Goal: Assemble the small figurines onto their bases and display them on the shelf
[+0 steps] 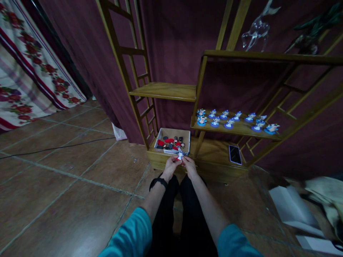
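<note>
Between my two hands is a small white and purple figurine with some red at its base. My left hand pinches it from the left, a dark band around the wrist. From the other side the fingers of my right hand close on it too. Just beyond them, an open cardboard box on the low shelf holds several small red, black and gold pieces. On the middle shelf to the right stand several similar figurines on blue and purple bases, in two rough rows.
A wooden display rack stands before a dark red curtain. A phone lies on its low shelf. A glass deer and a dark sculpture occupy the upper shelf. White boxes sit on the floor; a cable crosses the tiles.
</note>
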{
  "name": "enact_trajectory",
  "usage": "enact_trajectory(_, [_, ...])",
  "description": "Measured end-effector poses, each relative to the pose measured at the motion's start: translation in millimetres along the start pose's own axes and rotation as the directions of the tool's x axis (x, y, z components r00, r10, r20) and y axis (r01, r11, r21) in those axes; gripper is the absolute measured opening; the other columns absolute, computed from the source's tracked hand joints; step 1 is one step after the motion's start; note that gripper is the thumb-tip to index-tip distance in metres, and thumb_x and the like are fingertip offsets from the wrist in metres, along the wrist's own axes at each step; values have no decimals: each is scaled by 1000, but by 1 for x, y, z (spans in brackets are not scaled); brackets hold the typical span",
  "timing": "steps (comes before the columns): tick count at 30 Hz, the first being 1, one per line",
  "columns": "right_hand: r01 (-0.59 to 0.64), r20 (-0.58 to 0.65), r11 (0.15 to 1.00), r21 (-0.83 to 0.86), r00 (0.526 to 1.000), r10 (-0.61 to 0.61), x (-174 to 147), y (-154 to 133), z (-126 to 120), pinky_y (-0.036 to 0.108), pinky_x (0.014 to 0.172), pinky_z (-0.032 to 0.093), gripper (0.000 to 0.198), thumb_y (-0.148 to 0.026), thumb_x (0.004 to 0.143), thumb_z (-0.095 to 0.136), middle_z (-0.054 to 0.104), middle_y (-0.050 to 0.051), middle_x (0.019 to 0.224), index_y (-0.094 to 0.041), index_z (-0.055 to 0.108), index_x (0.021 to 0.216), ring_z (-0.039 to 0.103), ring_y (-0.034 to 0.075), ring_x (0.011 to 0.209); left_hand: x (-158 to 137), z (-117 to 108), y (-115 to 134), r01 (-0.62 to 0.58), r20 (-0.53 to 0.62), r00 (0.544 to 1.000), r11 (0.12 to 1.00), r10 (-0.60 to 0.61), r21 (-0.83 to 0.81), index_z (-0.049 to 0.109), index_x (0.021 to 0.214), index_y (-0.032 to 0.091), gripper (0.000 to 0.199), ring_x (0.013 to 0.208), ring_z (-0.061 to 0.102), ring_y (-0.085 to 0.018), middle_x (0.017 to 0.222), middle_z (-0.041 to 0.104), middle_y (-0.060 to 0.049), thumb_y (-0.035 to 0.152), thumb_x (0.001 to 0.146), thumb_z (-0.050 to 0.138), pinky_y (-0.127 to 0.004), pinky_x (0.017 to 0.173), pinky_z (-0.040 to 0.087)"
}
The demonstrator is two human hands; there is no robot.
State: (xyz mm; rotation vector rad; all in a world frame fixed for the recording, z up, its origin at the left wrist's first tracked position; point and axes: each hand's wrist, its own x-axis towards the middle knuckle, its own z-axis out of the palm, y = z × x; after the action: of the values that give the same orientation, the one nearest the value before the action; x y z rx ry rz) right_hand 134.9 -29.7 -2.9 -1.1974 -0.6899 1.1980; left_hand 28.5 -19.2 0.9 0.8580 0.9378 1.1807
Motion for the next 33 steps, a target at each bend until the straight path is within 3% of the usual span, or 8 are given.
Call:
enact_trajectory(15, [-12,8,1000,-22,1000,12,5,6,-3,26,57,46,35,-46,54,69,69,3,69,-17,70,75,59,14,60,2,2,-3,-109,-30,993,992,111,67,61,76,13,38,59,58,-12,68,65,-2,20,45,80,-29,66,47])
enact_trajectory(27, [-4,-12,1000,-19,1000,4,2,6,1,28,59,48,30,-43,55,68,67,1,65,-17,69,70,58,14,59,7,-1,-13,-138,-105,983,985,150,107,58,76,13,41,59,57,-12,68,63,-1,16,42,80,-28,63,46])
enact_trajectory(33, [-11,28,1000,19,1000,11,0,4,0,30,62,50,34,-45,57,68,69,2,73,-18,69,78,61,16,65,8,0,-16,-158,-90,982,982,168,103,53,81,15,43,63,56,-11,72,60,2,17,47,78,-27,67,46])
